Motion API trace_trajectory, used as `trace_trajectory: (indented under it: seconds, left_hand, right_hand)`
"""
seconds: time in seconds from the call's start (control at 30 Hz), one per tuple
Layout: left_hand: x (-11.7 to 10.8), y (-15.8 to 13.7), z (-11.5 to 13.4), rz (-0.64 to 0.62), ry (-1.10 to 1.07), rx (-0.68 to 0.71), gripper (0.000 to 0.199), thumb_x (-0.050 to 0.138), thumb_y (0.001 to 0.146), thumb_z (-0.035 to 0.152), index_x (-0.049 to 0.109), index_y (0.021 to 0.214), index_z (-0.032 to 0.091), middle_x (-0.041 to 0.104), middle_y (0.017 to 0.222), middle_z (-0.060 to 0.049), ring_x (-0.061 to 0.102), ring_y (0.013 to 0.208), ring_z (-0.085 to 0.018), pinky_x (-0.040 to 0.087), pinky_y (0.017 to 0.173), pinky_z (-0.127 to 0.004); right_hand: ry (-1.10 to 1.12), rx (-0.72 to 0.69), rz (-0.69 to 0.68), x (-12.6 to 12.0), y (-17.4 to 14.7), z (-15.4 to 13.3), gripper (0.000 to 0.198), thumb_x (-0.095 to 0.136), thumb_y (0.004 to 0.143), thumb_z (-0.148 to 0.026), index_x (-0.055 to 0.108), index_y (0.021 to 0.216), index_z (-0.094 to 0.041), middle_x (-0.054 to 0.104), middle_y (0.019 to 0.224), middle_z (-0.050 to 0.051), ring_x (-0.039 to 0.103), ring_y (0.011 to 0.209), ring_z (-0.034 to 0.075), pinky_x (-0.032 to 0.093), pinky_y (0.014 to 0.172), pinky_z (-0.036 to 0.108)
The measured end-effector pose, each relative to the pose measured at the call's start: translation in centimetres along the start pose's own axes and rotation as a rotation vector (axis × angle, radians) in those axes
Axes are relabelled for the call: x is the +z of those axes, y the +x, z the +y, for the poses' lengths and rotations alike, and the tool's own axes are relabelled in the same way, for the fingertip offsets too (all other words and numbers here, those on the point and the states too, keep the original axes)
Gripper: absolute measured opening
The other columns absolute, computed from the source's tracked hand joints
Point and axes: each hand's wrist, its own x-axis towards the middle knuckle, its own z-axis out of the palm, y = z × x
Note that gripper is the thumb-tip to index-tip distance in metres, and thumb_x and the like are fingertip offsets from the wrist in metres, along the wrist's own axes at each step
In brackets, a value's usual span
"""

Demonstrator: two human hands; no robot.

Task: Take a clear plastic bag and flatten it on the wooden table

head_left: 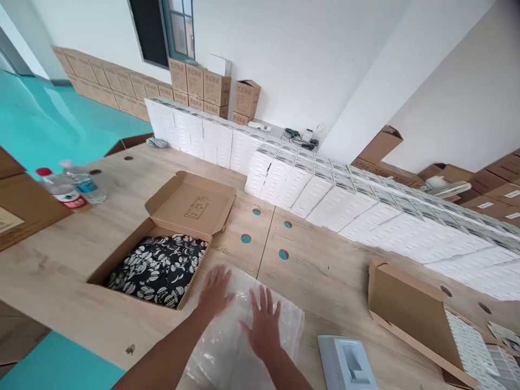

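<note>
A clear plastic bag (239, 330) lies flat on the wooden table (325, 260) in front of me. My left hand (215, 290) rests on its upper left part, somewhat blurred, with the fingers stretched out. Spread fingers of my right hand (265, 325) press on the bag's right half. Neither hand grips anything. Just left of my left hand stands an open cardboard box (190, 200) filled with many small black-and-white round pieces (162, 268). A pale grey plastic housing (347, 363) with a recess sits to the right of the bag.
A long row of white boxes (300, 184) runs along the table's far side. Two bottles (75, 184) stand at the left, near a brown carton (28, 206). At the right, an open cardboard box (410, 303) holds patterned white items (471, 346). Round holes (283, 254) pierce the tabletop.
</note>
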Motion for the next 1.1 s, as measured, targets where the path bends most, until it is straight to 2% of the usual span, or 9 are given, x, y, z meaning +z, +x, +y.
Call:
trace_trajectory:
  seconds: [0.1,0.2,0.53,0.67,0.77,0.8,0.87,1.0,1.1]
  left_hand:
    - [2.2,0.7,-2.1,-0.025,-0.009,-0.005,0.075,0.042,0.082,0.065,0.010,0.146,0.044,0.013,0.164,0.001,0.018,0.156,-0.028,0.030,0.132,-0.063]
    - [2.7,1.1,-3.1,-0.054,-0.012,0.006,0.080,0.042,0.080,0.069,0.003,0.146,0.046,0.002,0.164,0.004,0.011,0.157,-0.027,0.024,0.134,-0.062]
    - [2.7,1.3,-2.0,0.005,0.032,-0.001,0.077,0.043,0.083,0.063,0.002,0.146,0.045,0.007,0.164,0.001,0.014,0.156,-0.028,0.025,0.132,-0.065]
    - [3.0,1.1,-1.7,-0.001,0.051,0.004,0.079,0.045,0.083,0.063,0.000,0.145,0.045,0.006,0.164,0.000,0.012,0.157,-0.026,0.026,0.133,-0.066]
    - [3.2,1.0,-1.4,-0.003,0.069,0.008,0.077,0.042,0.084,0.062,-0.002,0.145,0.044,0.003,0.165,0.001,0.009,0.157,-0.026,0.027,0.132,-0.068]
    - [3.3,1.0,-1.3,-0.005,0.076,0.009,0.077,0.040,0.084,0.061,-0.003,0.145,0.044,0.002,0.165,0.001,0.009,0.157,-0.026,0.027,0.132,-0.068]
    - [3.3,1.0,-1.1,-0.012,0.088,0.009,0.076,0.039,0.084,0.062,-0.003,0.145,0.044,0.003,0.165,0.000,0.010,0.157,-0.026,0.029,0.131,-0.068]
    - [3.3,0.8,-0.7,-0.022,0.098,0.016,0.075,0.036,0.084,0.063,-0.002,0.145,0.044,0.003,0.165,0.001,0.007,0.157,-0.025,0.026,0.133,-0.068]
    - [3.0,0.6,-0.3,-0.037,0.087,0.027,0.072,0.036,0.084,0.063,0.006,0.147,0.043,0.008,0.165,0.000,0.010,0.157,-0.026,0.026,0.133,-0.068]
  right_hand:
    - [-0.092,0.025,0.026,3.9,-0.1,1.1,0.086,0.039,0.085,-0.078,0.021,0.156,-0.033,0.006,0.164,0.006,0.003,0.151,0.034,-0.003,0.114,0.066]
    - [-0.134,0.002,0.013,5.0,0.0,2.5,0.086,0.036,0.087,-0.078,0.021,0.157,-0.031,0.006,0.164,0.006,0.000,0.151,0.032,-0.002,0.117,0.062]
    - [-0.152,0.238,-0.167,1.1,-3.1,8.9,0.069,0.029,0.099,-0.059,0.020,0.157,-0.023,0.007,0.164,0.002,0.001,0.152,0.025,-0.005,0.121,0.052]
    - [-0.081,0.295,-0.090,-0.9,-1.9,3.4,0.069,0.043,0.096,-0.046,0.024,0.157,-0.018,0.001,0.164,0.008,-0.007,0.151,0.030,-0.007,0.120,0.053]
    - [0.118,0.043,-0.040,-0.7,-2.1,-3.2,0.076,0.050,0.094,-0.050,0.013,0.158,-0.030,-0.005,0.164,0.005,-0.008,0.151,0.033,-0.010,0.117,0.060]
    - [0.190,-0.067,-0.088,-0.2,-3.0,-4.4,0.080,0.050,0.093,-0.053,0.008,0.158,-0.031,-0.005,0.164,0.005,-0.007,0.150,0.035,-0.011,0.116,0.063]
    - [0.265,-0.082,-0.161,1.0,-6.3,-4.4,0.083,0.048,0.093,-0.058,0.005,0.158,-0.032,-0.004,0.164,0.006,-0.004,0.150,0.036,-0.010,0.115,0.066]
    - [0.196,0.087,-0.206,2.6,-14.5,1.5,0.079,0.042,0.093,-0.067,0.007,0.157,-0.036,0.000,0.164,0.004,-0.002,0.151,0.034,-0.005,0.118,0.061]
    - [0.178,0.133,-0.207,2.2,-17.3,4.5,0.076,0.038,0.094,-0.067,0.007,0.157,-0.037,-0.002,0.164,0.002,-0.001,0.151,0.031,-0.003,0.120,0.058]
